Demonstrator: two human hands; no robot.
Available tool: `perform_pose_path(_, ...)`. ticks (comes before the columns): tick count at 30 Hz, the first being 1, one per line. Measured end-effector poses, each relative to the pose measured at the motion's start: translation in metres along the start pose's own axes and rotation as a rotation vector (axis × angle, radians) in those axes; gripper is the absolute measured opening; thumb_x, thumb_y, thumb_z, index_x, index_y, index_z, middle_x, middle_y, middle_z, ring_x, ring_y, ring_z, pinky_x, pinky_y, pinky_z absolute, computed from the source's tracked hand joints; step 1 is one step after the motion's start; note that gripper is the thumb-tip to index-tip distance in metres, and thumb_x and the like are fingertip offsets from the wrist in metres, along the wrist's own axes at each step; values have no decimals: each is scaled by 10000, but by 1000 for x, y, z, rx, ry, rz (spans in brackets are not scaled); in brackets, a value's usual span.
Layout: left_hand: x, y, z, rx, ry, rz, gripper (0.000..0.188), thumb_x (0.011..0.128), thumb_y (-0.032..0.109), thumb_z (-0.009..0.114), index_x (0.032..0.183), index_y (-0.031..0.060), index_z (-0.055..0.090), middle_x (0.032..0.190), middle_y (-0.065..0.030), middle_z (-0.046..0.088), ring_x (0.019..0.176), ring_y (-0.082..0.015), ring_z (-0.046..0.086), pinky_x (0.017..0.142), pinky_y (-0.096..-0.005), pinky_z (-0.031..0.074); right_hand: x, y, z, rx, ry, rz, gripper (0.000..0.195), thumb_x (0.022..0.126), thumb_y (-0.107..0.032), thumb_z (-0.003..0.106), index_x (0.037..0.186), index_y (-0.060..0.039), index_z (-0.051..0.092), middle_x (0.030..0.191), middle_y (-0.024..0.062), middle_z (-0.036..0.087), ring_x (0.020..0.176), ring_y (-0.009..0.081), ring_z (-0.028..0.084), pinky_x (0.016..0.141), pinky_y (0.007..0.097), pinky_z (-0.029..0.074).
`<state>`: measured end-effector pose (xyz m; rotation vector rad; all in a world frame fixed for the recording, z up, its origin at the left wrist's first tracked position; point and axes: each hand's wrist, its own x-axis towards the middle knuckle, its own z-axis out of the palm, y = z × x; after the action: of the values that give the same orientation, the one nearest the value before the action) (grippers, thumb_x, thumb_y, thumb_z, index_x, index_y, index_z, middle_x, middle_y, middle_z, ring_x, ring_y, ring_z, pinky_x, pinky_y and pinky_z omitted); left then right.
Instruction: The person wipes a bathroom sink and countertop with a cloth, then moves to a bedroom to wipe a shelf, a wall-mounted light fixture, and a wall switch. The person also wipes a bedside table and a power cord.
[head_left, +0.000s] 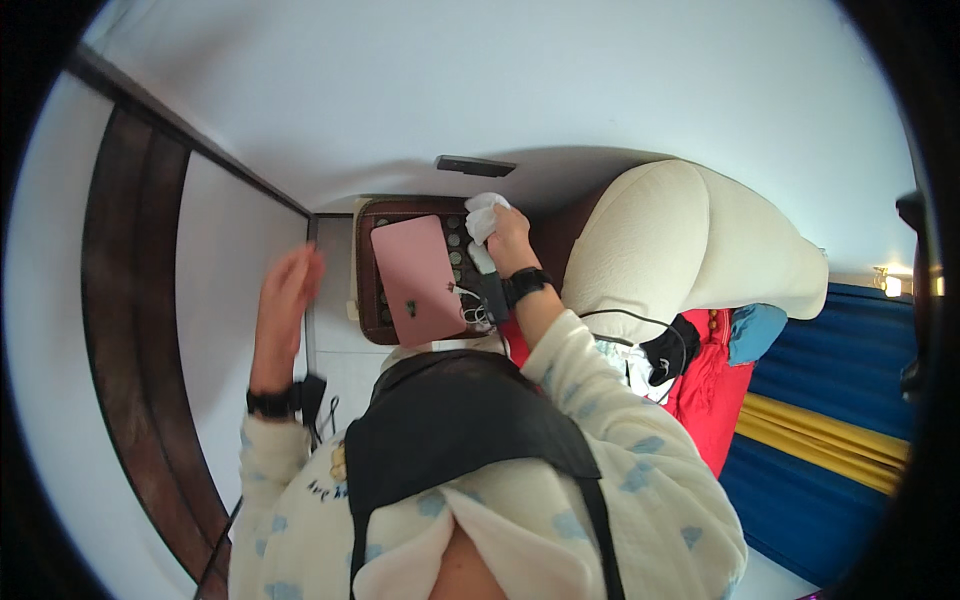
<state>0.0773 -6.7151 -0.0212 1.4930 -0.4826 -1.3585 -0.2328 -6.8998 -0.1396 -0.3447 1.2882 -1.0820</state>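
My right hand (512, 238) grips a crumpled white cloth or tissue (484, 217) over the right side of a brown leather-like stool top (365, 262). My left hand (292, 289), blurred, is raised at the left with nothing seen in it; how far its fingers are apart is not plain. Between the hands a pink rectangular board or case (412, 270) lies slanted on the brown top, with a small dark object (410, 308) on it. A white charger-like item (481, 259) lies just below the cloth, and a coiled white cable (472, 309) lies beside the pink thing.
A dark switch or remote-like bar (476, 166) is on the white wall behind. To the right stand a cream padded sofa or chair back (645, 240), red fabric (709, 405), a black cable (637, 316) and blue-and-yellow curtains (825, 435). A brown door frame (142, 300) rises at left.
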Motion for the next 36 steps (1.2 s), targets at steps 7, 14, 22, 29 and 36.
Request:
perform_pose_path(7, -63, -64, -48, -19, 281, -267, 302, 962, 279, 548, 1200, 97, 581, 1129, -42, 607, 1034, -151, 559, 869, -296, 434, 91, -10, 3, -50, 305, -284, 211, 859, -19, 565, 1064, 33, 568, 951, 84, 591, 835, 194, 575, 723, 380, 474)
perform_pose_path(14, -74, -59, -53, 40, 325, -237, 317, 976, 319, 535, 1192, 90, 577, 1098, -46, 612, 1004, -141, 567, 854, -293, 437, 117, -5, 8, -739, 547, -526, 175, 833, -75, 665, 933, 68, 650, 832, 96, 650, 736, 197, 608, 675, 376, 484)
perform_pose_path(22, -96, -71, -82, 113, 439, -235, 315, 982, 320, 528, 1198, 96, 576, 1072, -36, 613, 992, -141, 565, 854, -290, 434, 96, 9, 14, -1251, 483, -912, 167, 820, -76, 634, 962, -1, 678, 1001, 198, 626, 882, 388, 617, 760, 458, 498)
perform_pose_path(29, -97, -78, -81, 121, 445, -262, 300, 986, 315, 516, 1185, 102, 583, 1048, -17, 615, 973, -126, 564, 850, -295, 432, 81, 41, 73, -1428, 73, -1087, 117, 800, -34, 601, 913, -14, 619, 915, 172, 597, 832, 387, 617, 673, 456, 526)
perform_pose_path(36, -86, -76, -74, 183, 359, -210, 329, 984, 342, 518, 1195, 96, 579, 1049, -15, 616, 969, -129, 567, 843, -293, 429, 83, 31, 65, -1593, -21, -1232, 71, 814, -31, 563, 865, -49, 611, 929, 141, 587, 808, 344, 637, 649, 421, 543)
